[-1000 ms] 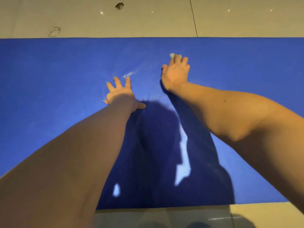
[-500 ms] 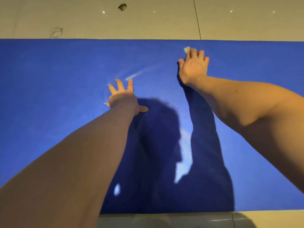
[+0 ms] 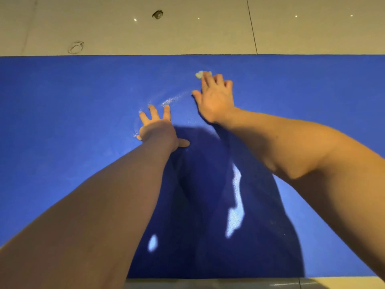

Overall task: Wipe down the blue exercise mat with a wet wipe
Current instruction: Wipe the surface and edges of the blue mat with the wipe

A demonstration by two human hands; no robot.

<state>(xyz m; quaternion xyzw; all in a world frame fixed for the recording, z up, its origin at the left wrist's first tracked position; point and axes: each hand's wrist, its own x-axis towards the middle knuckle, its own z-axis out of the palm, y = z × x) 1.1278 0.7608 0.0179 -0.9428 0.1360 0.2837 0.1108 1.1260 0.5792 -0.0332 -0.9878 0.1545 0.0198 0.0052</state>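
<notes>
The right hand (image 3: 216, 99) lies palm down with its fingers stretched forward and nearly straight, pressing a small crumpled wet wipe (image 3: 200, 74) onto the blue exercise mat (image 3: 62, 122). Only a pale wad of the wipe shows, just past the fingertips, so the hand pins it flat rather than curling round it. The wipe sits on the far part of the mat, near its far edge and right of centre. The left hand (image 3: 157, 130) rests nearer to the person, flat on the mat with fingers spread and the thumb out to the side, holding nothing. Between the two hands a thin curved wet streak (image 3: 173, 100) glistens on the mat. Both bare forearms reach in from the lower corners, and the person's dark shadow (image 3: 208, 226) falls over the near middle of the mat. Beyond the far edge lies a beige tiled floor (image 3: 208, 34) with a grout line (image 3: 252, 28), a dark spot (image 3: 157, 14) and a faint ring mark (image 3: 76, 47).
</notes>
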